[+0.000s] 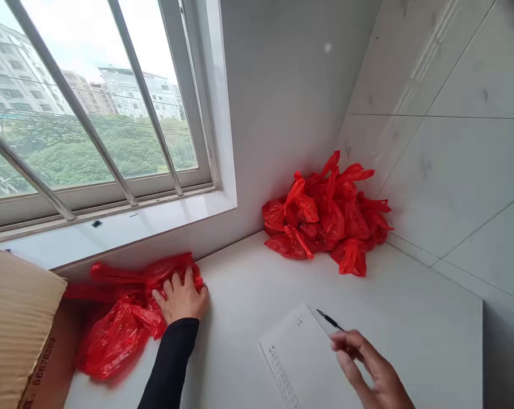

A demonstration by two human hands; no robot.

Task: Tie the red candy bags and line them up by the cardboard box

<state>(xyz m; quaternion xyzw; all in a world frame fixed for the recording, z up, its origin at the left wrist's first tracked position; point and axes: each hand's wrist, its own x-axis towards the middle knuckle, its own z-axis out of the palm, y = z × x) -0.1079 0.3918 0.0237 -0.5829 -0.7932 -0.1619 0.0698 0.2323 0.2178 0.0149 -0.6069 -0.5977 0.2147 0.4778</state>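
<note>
My left hand (182,298), in a black sleeve, rests on a bunched red plastic bag (167,270) beside the wall. Its fingers are spread over the bag. A fuller red plastic bag (112,341) lies just left of it. At the lower right, my right hand (363,363) has its thumb and index finger drawn together. A black pen (329,319) juts out past its fingers, tip pointing up and left; its rear end is hidden behind the hand. Below the pen lies a white sheet of paper (303,352) with handwritten lines down its left side.
A heap of tied red plastic bags (325,216) sits in the far corner of the white table (231,329). A cardboard box (18,318) stands at the left edge. Behind are a barred window (124,102) and a tiled wall (461,170).
</note>
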